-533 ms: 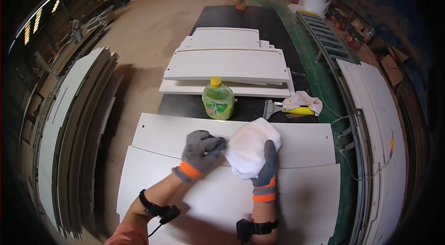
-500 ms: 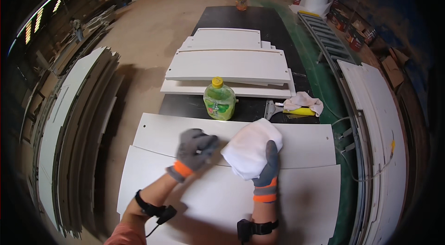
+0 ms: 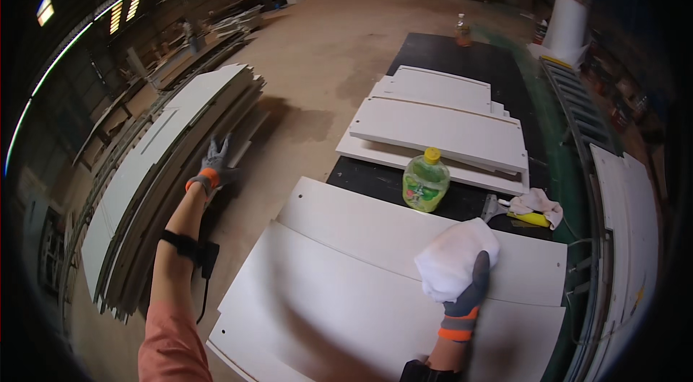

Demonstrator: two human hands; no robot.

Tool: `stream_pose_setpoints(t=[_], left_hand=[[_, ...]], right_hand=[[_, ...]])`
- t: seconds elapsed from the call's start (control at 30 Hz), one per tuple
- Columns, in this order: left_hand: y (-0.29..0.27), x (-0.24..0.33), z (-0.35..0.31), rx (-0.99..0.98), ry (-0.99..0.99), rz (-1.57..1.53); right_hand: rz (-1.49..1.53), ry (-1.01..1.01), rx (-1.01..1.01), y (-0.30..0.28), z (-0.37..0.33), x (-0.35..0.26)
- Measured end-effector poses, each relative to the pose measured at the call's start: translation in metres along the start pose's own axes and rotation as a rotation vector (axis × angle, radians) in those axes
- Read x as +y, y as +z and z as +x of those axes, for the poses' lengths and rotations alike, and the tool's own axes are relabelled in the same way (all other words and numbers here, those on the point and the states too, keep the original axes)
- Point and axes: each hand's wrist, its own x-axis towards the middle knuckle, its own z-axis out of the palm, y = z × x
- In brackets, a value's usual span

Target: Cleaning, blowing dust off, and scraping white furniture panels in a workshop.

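Note:
My right hand (image 3: pixel 471 288), in a grey glove with an orange cuff, grips a folded white cloth (image 3: pixel 456 258) above the white panels. My left hand (image 3: pixel 215 164), gloved alike, is stretched out to the left with its fingers spread and nothing in them. It hangs over the near side of a stack of panels (image 3: pixel 162 133); whether it touches them I cannot tell. Two overlapping white panels (image 3: pixel 317 292) with small holes lie in front of me. Just beyond them stands a green bottle (image 3: pixel 426 181) with a yellow cap.
A scraper with a yellow handle (image 3: pixel 530 219) and a crumpled pinkish rag (image 3: pixel 538 203) lie right of the bottle. More white panels (image 3: pixel 440 126) are piled on the black table (image 3: pixel 426 53). A roller conveyor (image 3: pixel 577 104) runs along the right, beside other panels (image 3: pixel 628 237).
My left hand has swung from above the panels out to the left and its fingers have spread. The view has turned left. My right hand still holds the cloth.

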Motion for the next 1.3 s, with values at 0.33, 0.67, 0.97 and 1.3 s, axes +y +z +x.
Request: stream_pose_setpoints(t=[0.33,0.67,0.97,1.3], left_hand=[[0.088,0.312,-0.045,-0.359,0.483,-1.09],[0.098,0.366,-0.053,0.351,0.977,-0.623],[0.071,0.383,-0.092,0.663,1.335,-0.134],[0.048,0.385,-0.09,0.712,1.359,0.057]], right_hand=[[0.017,-0.043,0.019,0.0,0.001,0.006],[0.027,-0.005,0.022,0.013,0.001,0.001],[0.106,0.005,0.004,0.02,-0.003,-0.001],[0.044,-0.148,-0.024,0.015,0.0,0.001]])
